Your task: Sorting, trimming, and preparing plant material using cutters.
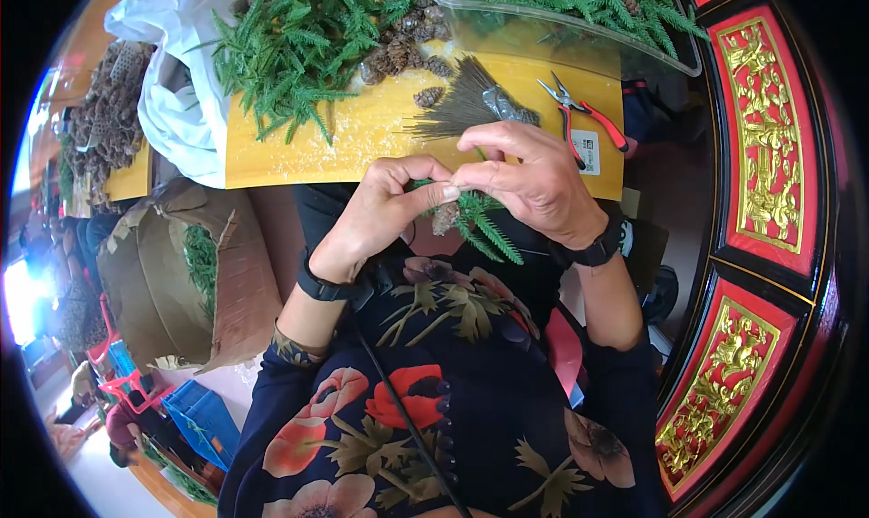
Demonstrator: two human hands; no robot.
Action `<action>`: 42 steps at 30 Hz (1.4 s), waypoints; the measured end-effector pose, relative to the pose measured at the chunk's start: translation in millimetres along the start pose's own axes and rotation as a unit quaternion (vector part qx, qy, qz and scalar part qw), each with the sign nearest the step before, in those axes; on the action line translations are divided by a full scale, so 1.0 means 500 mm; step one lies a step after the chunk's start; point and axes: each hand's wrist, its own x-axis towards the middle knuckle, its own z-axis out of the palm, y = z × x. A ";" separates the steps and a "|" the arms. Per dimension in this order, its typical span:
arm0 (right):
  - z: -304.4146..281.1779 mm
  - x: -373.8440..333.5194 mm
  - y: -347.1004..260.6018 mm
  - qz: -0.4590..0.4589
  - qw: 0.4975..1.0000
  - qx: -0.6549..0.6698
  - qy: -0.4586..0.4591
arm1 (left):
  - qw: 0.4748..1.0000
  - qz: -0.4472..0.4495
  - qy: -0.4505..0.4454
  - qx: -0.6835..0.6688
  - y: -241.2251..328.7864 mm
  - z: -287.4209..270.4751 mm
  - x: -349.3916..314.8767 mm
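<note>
Close together over my lap, just off the table's near edge, my two hands work on one small bunch. My left hand [391,206] pinches the top of an artificial pine sprig [484,228], thumb and forefinger closed. A brown pine cone [445,218] hangs among its green needles. My right hand [543,179] has its fingertips closed at the same stem, the other fingers curled. Whatever thin piece lies between the fingertips is hidden. Just beyond the hands lies a fan-shaped bundle of dark thin wires [471,102], wrapped in clear plastic. Red-handled pliers [579,111] rest to its right.
The yellow table [272,161] bears a heap of green sprigs [308,47], loose pine cones [398,52] and a clear plastic bin [579,34] of sprigs. An open cardboard box [163,283] stands at left, below a white plastic bag [181,111]. Carved red-gold panels [765,138] line the right.
</note>
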 end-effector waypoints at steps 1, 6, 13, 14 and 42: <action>-0.004 0.008 -0.003 -0.013 0.999 -0.022 -0.019 | 0.999 0.022 0.005 0.039 0.001 -0.003 -0.002; 0.000 0.015 -0.012 -0.016 0.997 -0.060 -0.055 | 0.997 -0.007 -0.008 0.071 0.004 -0.012 -0.011; 0.012 0.012 -0.026 0.007 0.997 -0.068 -0.038 | 0.999 -0.003 0.031 -0.035 0.001 0.006 -0.017; 0.010 0.013 -0.028 0.016 0.998 -0.062 -0.028 | 0.999 -0.001 0.029 -0.034 0.001 0.010 -0.018; 0.048 -0.014 -0.029 0.270 0.956 0.059 0.095 | 0.909 0.101 0.228 0.335 0.009 0.057 -0.005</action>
